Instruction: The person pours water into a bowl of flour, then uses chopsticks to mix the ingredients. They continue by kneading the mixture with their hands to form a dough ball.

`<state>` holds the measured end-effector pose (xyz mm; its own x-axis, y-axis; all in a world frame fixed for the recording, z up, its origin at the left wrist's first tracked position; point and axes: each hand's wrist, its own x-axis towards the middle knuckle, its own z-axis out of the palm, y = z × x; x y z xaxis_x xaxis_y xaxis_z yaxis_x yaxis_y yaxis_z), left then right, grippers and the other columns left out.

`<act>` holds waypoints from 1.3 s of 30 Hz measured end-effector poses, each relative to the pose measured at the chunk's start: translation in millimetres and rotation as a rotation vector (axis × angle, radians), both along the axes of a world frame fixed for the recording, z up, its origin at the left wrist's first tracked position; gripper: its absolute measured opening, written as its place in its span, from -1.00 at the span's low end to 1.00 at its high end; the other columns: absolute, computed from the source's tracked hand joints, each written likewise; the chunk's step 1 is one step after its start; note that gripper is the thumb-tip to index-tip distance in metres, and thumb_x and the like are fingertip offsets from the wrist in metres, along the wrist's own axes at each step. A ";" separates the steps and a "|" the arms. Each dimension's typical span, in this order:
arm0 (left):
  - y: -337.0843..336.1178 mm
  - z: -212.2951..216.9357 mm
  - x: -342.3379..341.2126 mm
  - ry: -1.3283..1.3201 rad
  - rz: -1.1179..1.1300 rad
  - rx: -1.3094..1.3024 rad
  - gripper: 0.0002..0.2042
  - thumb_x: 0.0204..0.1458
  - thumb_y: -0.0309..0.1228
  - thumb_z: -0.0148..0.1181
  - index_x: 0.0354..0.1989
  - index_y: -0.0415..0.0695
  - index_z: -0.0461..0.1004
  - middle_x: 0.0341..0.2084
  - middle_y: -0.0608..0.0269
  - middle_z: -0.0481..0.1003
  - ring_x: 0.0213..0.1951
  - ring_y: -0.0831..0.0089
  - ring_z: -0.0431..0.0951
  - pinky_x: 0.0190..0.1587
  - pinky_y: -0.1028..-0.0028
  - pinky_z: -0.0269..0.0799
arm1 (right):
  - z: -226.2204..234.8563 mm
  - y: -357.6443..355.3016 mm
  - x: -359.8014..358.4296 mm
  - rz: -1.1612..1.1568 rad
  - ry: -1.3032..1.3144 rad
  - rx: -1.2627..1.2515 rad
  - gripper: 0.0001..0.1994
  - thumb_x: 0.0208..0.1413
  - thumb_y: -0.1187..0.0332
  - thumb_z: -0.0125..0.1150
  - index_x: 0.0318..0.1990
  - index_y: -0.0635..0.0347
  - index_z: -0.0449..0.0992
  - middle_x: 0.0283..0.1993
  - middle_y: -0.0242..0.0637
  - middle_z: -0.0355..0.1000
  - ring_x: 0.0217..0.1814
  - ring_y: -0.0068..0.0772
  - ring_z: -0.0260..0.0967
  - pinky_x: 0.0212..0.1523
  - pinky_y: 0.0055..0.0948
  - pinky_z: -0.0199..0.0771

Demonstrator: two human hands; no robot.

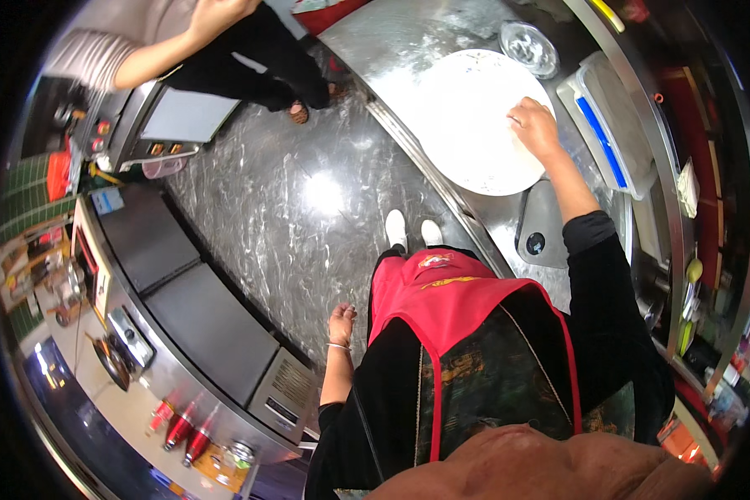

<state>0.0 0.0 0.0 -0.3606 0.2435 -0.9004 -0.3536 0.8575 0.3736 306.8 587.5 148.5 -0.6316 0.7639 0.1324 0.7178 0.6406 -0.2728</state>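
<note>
A large round white plate (475, 125) with a faint pattern near its rim lies on the metal worktop to my right. Over the plate's right part is my right hand (535, 125), its fingers curled together in a pinch. Whatever they may hold is too small to make out. Beside the plate's near edge lies a dark flat kitchen scale (543, 225) with a round dial or button. My left hand (342, 323) hangs low at my left side above the floor, fingers loosely curled in, touching nothing; no object shows in it.
A clear plastic bowl (528, 50) and a lidded container with a blue clip (602, 142) stand beyond the plate. Another person (250, 50) stands at the far left. Leftward runs a steel counter (200, 367) with red bottles (198, 443) and a small pan (112, 362).
</note>
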 end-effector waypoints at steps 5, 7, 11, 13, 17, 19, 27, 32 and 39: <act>-50.5 8.5 25.0 0.289 -0.192 -0.037 -0.64 0.11 -0.28 0.14 0.03 -0.20 0.47 -0.08 0.01 0.55 0.00 0.15 0.54 0.06 0.29 0.40 | 5.0 -9.5 18.0 0.011 0.176 0.066 -0.88 -0.17 0.59 0.19 -0.41 0.23 0.52 -0.32 -0.14 0.40 -0.23 -0.06 0.41 -0.19 -0.23 0.41; -62.8 10.2 36.0 0.350 -0.198 0.031 -0.62 0.09 -0.26 0.13 0.03 -0.22 0.47 -0.06 -0.03 0.54 0.03 0.13 0.52 0.09 0.29 0.38 | 29.5 -21.6 16.2 -0.195 0.364 -0.257 -0.87 0.02 0.58 0.20 -0.24 0.30 0.54 -0.21 -0.15 0.43 -0.11 -0.22 0.43 -0.06 -0.38 0.41; -114.8 31.1 34.5 0.442 -0.113 -0.094 -0.63 0.09 -0.26 0.13 0.04 -0.15 0.48 -0.01 0.01 0.52 0.08 0.14 0.49 0.15 0.28 0.36 | 50.1 -90.5 -63.2 0.162 0.416 -0.161 -0.90 0.14 0.50 0.17 -0.33 0.39 0.45 -0.28 -0.18 0.36 -0.22 -0.26 0.33 -0.16 -0.38 0.35; -150.6 37.1 21.5 0.481 0.095 -0.106 -0.63 0.08 -0.27 0.13 0.04 -0.16 0.48 -0.02 0.02 0.52 0.07 0.15 0.50 0.14 0.29 0.37 | 29.3 -136.7 -136.9 0.289 0.475 -0.255 -0.88 0.15 0.48 0.17 -0.37 0.38 0.44 -0.29 -0.21 0.35 -0.25 -0.27 0.31 -0.16 -0.39 0.34; -226.7 39.6 5.8 0.532 0.312 -0.102 -0.65 0.08 -0.32 0.15 0.03 -0.19 0.48 -0.05 0.02 0.54 0.03 0.20 0.53 0.11 0.32 0.39 | 3.8 -211.6 -237.0 0.461 0.397 -0.295 -0.83 0.19 0.43 0.15 -0.38 0.36 0.41 -0.32 -0.21 0.33 -0.29 -0.27 0.30 -0.19 -0.39 0.33; -256.0 37.2 -7.1 0.543 0.421 -0.099 -0.67 0.08 -0.36 0.15 0.02 -0.21 0.48 -0.06 0.03 0.55 0.01 0.24 0.54 0.09 0.34 0.41 | -5.1 -222.9 -285.2 0.499 0.310 -0.238 -0.82 0.18 0.43 0.16 -0.39 0.37 0.41 -0.31 -0.17 0.35 -0.28 -0.17 0.33 -0.20 -0.32 0.35; -385.0 71.2 -119.2 0.844 0.726 -0.026 -0.73 0.10 -0.39 0.15 -0.03 -0.20 0.49 -0.15 0.09 0.57 -0.09 0.34 0.56 -0.03 0.36 0.46 | -27.7 -291.3 -440.7 0.416 -0.104 0.002 -0.58 0.24 0.10 0.08 -0.45 0.36 0.44 -0.34 0.00 0.39 -0.29 0.15 0.33 -0.24 -0.06 0.32; -448.7 111.4 -234.2 1.166 0.799 -0.065 -0.71 0.05 -0.37 0.20 -0.06 -0.19 0.48 -0.16 0.01 0.52 -0.08 0.13 0.53 -0.01 0.28 0.44 | -53.7 -328.0 -514.8 0.547 -0.147 -0.055 -0.59 -0.04 0.41 0.34 0.02 0.20 0.45 0.06 -0.01 0.36 0.14 -0.01 0.32 0.15 -0.20 0.33; -554.9 162.5 -357.0 1.484 0.981 -0.344 -0.55 -0.02 -0.34 0.26 0.08 -0.17 0.37 -0.03 -0.11 0.41 0.06 -0.05 0.39 0.12 0.15 0.32 | -83.8 -371.1 -630.1 0.534 -0.298 -0.175 -0.61 0.15 0.14 0.12 -0.33 0.40 0.56 -0.45 0.08 0.50 -0.39 0.09 0.48 -0.25 -0.12 0.44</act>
